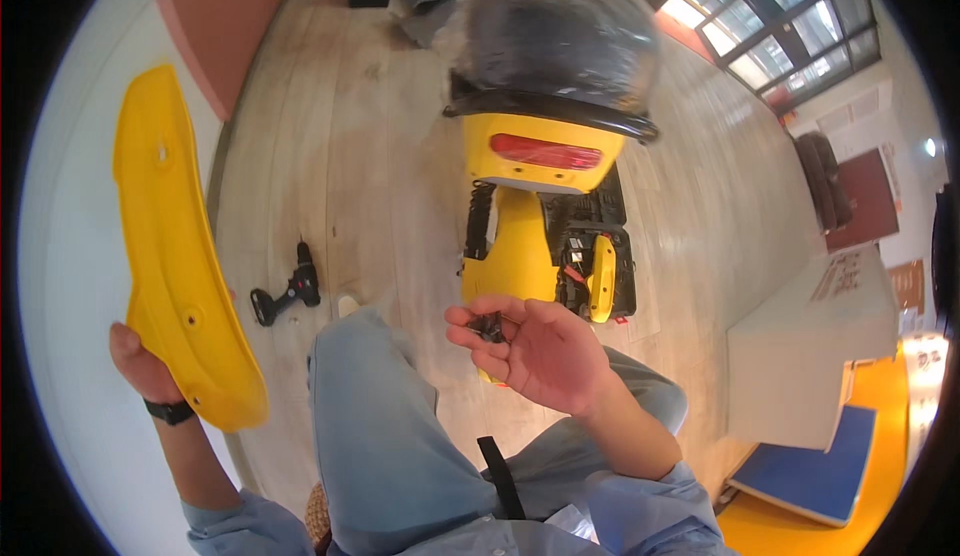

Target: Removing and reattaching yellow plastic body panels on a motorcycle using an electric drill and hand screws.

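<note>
My left hand (pixel 143 364) is closed on the edge of a long yellow plastic panel (pixel 175 226), held upright at the left, with a few bolt holes in its surface. My right hand (pixel 560 356) is turned palm up over my lap, its fingers curled around a small cluster of dark pieces (pixel 488 328) that look like screws. Beyond it stands a yellow scooter (pixel 510 256) with a red tail light (pixel 545 152). Clear plastic film wraps its dark seat (pixel 560 41). My right hand hides part of the scooter's near end.
A black cordless drill (pixel 290 286) lies on the wooden floor, left of the scooter. Right of it, an open black tool case (pixel 625 291) holds a yellow part (pixel 602 278). A white cabinet (pixel 800 346) and a blue board (pixel 815 466) stand at the right. A white wall (pixel 80 256) runs along the left.
</note>
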Motion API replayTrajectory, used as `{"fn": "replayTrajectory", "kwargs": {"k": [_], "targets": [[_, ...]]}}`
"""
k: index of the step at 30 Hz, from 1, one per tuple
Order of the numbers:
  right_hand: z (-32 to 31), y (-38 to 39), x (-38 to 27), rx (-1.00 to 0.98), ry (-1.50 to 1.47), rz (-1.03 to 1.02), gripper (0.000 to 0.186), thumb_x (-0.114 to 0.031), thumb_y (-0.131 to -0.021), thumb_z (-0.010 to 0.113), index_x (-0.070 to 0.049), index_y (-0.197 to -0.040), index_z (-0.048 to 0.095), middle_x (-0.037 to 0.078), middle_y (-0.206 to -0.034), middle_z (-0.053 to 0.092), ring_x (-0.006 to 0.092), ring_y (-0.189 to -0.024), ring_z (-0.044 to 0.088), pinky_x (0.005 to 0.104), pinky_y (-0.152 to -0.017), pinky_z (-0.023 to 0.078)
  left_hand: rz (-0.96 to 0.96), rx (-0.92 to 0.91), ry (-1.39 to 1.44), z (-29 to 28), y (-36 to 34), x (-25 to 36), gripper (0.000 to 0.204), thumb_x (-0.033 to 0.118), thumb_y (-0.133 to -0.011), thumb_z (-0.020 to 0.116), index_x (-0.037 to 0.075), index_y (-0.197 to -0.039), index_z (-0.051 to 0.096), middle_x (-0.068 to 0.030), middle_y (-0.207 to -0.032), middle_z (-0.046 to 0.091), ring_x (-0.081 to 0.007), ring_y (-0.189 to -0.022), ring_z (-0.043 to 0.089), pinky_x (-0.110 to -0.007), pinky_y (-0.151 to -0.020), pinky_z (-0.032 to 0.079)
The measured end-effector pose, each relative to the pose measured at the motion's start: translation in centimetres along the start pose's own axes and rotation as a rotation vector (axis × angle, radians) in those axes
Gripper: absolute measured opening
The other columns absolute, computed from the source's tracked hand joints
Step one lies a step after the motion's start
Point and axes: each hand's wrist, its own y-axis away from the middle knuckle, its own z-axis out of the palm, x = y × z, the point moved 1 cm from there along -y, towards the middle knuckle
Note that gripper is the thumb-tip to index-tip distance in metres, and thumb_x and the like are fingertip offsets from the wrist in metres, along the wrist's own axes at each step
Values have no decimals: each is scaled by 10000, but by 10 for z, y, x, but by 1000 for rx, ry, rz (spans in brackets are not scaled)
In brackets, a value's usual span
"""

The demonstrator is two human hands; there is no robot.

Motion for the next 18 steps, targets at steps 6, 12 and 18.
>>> {"fn": "replayTrajectory", "kwargs": {"k": [6,12,18], "targets": [[-1,73,-18,-76,48,-85,433,-159,-1010,415,69,-1374,475,206,-1462,477,282,-1360,487,363,-1081,467,-174,-166,225,140,5,-40,877,642,-901,448,94,-1563,272,-256,-1554,336,-464,-1365,421,-665,-1031,412],[-56,115,-58,80,241,-259,364,-43,-996,388,46,-1314,543,149,-1271,617,200,-1105,641,289,-971,528,-580,-204,544,215,7,-144,867,664,-917,435,117,-1568,265,-227,-1604,238,-506,-1379,379,-749,-1040,325],[-91,135,-101,181,202,-517,242,-49,-983,479,-5,-1200,574,143,-1114,678,142,-855,638,228,-723,534,-715,-223,461,248,-25,-221,777,592,-916,485,94,-1503,383,-212,-1409,518,-415,-1269,533,-699,-1041,385]]}}
